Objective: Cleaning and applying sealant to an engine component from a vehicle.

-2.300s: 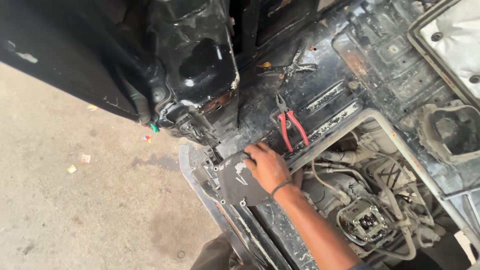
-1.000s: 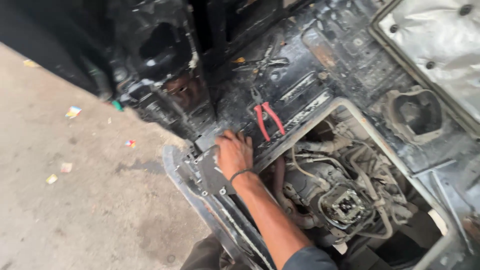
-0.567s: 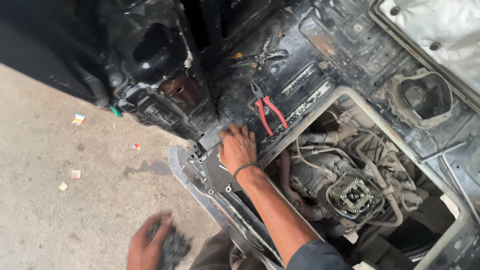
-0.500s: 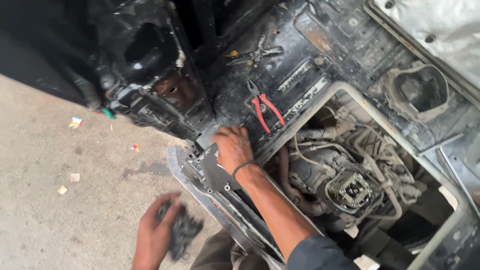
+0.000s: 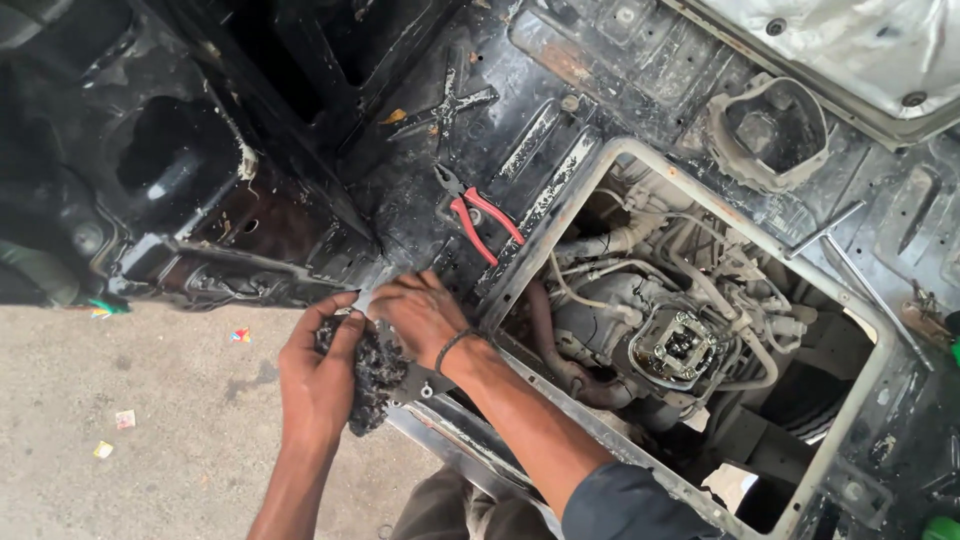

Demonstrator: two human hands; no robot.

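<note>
- A dark, greasy rag [image 5: 372, 375] is bunched in the left hand [image 5: 318, 380], fingers curled round it, at the edge of the black metal floor [image 5: 420, 215] of a stripped vehicle
- The right hand [image 5: 420, 315] lies palm down just beside it, fingers spread flat on the floor edge, its side touching the rag; it grips nothing, and a dark band sits on its wrist
- The two hands are close together, the left on the outer side over the concrete ground [image 5: 150, 440]
- Red-handled pliers [image 5: 478, 215] lie on the floor just above the right hand, apart from it
- To the right, a framed opening [image 5: 590, 180] shows a dusty engine [image 5: 670, 335] with hoses
- Small scraps of litter [image 5: 124, 419] lie on the ground at the left
</note>
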